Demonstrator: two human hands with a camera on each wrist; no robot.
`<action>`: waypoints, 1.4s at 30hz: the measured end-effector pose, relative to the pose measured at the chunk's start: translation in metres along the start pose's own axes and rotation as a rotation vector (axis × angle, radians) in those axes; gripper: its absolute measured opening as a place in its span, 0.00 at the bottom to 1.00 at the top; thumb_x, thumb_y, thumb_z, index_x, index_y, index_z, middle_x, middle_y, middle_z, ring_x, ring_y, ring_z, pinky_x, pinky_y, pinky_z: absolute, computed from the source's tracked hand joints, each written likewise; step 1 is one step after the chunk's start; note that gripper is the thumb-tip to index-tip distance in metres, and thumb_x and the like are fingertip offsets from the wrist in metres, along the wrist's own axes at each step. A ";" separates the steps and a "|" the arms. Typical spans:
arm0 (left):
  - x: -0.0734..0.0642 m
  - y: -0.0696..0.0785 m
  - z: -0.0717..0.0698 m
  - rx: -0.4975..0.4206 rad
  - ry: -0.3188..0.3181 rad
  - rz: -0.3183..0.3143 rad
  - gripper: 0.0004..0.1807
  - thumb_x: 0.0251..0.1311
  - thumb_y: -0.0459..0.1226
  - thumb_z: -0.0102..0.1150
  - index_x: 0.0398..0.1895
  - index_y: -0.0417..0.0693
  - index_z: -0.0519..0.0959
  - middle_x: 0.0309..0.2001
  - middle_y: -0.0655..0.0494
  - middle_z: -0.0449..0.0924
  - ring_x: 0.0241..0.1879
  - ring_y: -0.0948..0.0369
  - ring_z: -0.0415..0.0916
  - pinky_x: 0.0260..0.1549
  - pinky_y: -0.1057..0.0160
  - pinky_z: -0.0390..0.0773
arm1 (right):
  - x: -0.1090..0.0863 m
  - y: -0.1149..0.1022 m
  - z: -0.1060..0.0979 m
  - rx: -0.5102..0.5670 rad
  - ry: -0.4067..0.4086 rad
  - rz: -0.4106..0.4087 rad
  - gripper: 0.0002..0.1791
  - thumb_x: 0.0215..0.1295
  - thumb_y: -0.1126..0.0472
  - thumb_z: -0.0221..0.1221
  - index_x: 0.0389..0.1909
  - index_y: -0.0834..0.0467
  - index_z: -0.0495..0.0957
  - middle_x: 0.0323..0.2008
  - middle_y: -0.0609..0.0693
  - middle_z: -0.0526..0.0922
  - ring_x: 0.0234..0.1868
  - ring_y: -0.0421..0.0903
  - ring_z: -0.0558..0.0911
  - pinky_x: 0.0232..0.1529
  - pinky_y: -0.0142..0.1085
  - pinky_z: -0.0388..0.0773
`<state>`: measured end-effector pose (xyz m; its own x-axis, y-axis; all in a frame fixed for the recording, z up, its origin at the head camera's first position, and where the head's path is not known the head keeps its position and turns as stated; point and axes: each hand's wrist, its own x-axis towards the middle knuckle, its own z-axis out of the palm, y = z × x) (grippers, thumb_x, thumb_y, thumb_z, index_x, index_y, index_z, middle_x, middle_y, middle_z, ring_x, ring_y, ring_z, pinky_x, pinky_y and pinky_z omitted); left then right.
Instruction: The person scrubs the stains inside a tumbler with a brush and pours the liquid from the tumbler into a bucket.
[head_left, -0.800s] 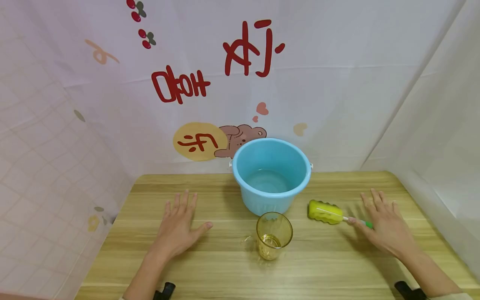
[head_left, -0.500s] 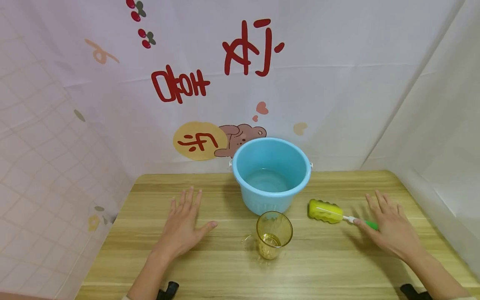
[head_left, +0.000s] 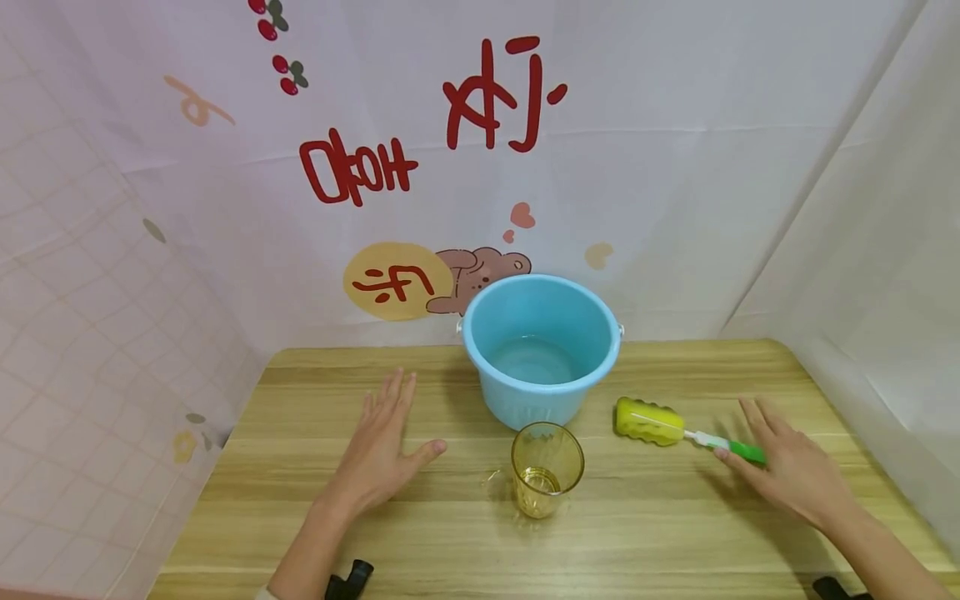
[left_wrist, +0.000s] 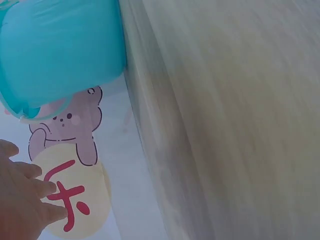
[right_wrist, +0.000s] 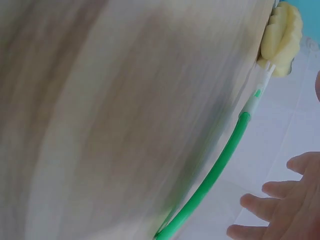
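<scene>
My left hand is over the left part of the table, fingers straight and thumb spread toward the glass; it holds nothing. A yellow-tinted clear glass stands upright in the middle, in front of a light blue bucket with water in it. On the right lies a sponge bottle brush, its yellow head toward the bucket. My right hand is above its green handle, hiding the handle's end in the head view. The right wrist view shows the fingers spread and apart from the handle.
The wooden table ends at a white printed cloth hanging close behind the bucket. More cloth hangs along the left and right sides. Black wrist mounts show at the bottom edge.
My left hand has moved right, toward the glass. The right hand has shifted right and a little nearer, so more of the green handle shows. The glass, bucket and brush have stayed put.
</scene>
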<state>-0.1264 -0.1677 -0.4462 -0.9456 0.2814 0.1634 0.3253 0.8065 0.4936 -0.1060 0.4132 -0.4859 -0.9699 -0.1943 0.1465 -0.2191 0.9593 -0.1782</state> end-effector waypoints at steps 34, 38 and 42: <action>0.003 0.043 0.028 -0.291 -0.157 0.006 0.61 0.54 0.66 0.73 0.86 0.64 0.50 0.84 0.54 0.48 0.80 0.47 0.50 0.71 0.33 0.59 | -0.005 0.008 0.011 -0.008 -0.034 0.019 0.30 0.67 0.42 0.69 0.53 0.65 0.83 0.52 0.67 0.83 0.48 0.70 0.83 0.38 0.65 0.81; 0.004 0.048 0.035 -0.340 -0.203 0.013 0.61 0.52 0.66 0.74 0.85 0.61 0.53 0.83 0.52 0.51 0.80 0.46 0.51 0.71 0.32 0.60 | -0.005 0.010 0.012 -0.018 0.009 -0.033 0.21 0.61 0.54 0.75 0.47 0.65 0.85 0.46 0.63 0.86 0.42 0.64 0.85 0.35 0.60 0.83; 0.006 0.053 0.042 -0.388 -0.239 0.031 0.62 0.50 0.66 0.76 0.84 0.56 0.56 0.81 0.52 0.55 0.79 0.49 0.54 0.72 0.35 0.61 | -0.004 0.014 0.012 -0.017 0.008 -0.063 0.17 0.58 0.61 0.75 0.45 0.65 0.85 0.41 0.59 0.86 0.37 0.57 0.85 0.31 0.54 0.82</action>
<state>-0.1144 -0.1013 -0.4545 -0.8923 0.4513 0.0043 0.2841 0.5543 0.7823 -0.1066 0.4249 -0.5005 -0.9536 -0.2526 0.1641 -0.2774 0.9487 -0.1516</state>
